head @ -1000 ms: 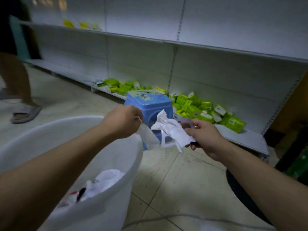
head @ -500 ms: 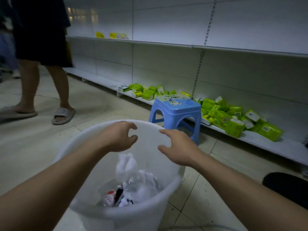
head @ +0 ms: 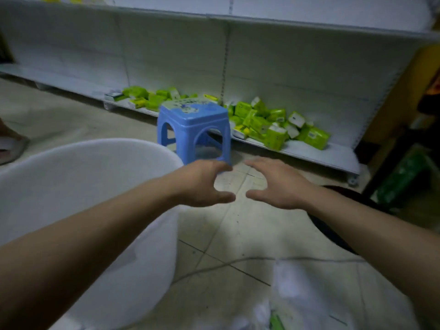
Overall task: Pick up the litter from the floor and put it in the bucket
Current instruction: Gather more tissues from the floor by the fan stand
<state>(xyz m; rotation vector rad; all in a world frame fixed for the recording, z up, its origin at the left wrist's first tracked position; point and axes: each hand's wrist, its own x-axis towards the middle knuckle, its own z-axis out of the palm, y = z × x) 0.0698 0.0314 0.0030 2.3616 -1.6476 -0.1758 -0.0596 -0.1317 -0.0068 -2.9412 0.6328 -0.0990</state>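
A large white plastic bucket (head: 78,167) fills the left of the view; its inside is hidden from this angle. My left hand (head: 202,184) hovers just right of the bucket's rim, fingers relaxed and holding nothing. My right hand (head: 276,184) floats beside it, fingers spread, also holding nothing. Both hands are above the tiled floor. Blurred white litter with a green scrap (head: 292,303) lies on the floor at the bottom, below my right forearm.
A blue plastic stool (head: 194,129) stands on the floor just beyond my hands. Green packets (head: 273,125) are piled on the low white shelf (head: 321,156) behind it. A thin cable (head: 228,264) crosses the tiles. Another person's sandalled foot (head: 10,146) shows at the far left.
The white litter I held a second ago went into the bucket. Both hands, now holding nothing, have moved right, off the bucket and over the floor. The view has swung down and right.
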